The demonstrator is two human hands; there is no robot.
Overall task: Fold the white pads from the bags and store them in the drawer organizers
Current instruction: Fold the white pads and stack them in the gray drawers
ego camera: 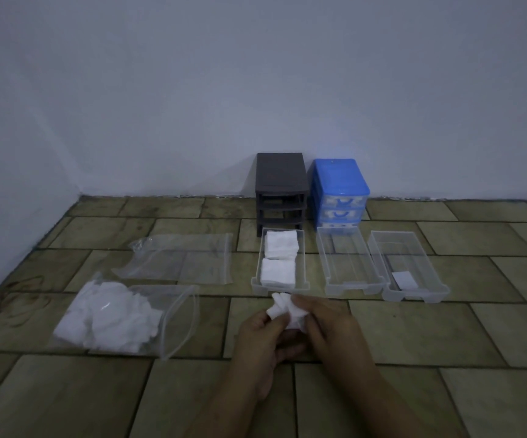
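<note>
Both my left hand [263,338] and right hand [328,330] pinch one crumpled white pad [285,309] at lower centre, its long axis unclear, just below the pad-filled clear drawer [257,281].

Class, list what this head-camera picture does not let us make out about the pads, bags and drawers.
- Pad in the left hand and right hand: fold state hidden by fingers.
- Full bag: pad count unclear, bunched and blurred.
- Left drawer: stack depth hidden from above.
- Blue organizer: drawer contents too small, dim.
- Right drawer: label unreadable.
</note>
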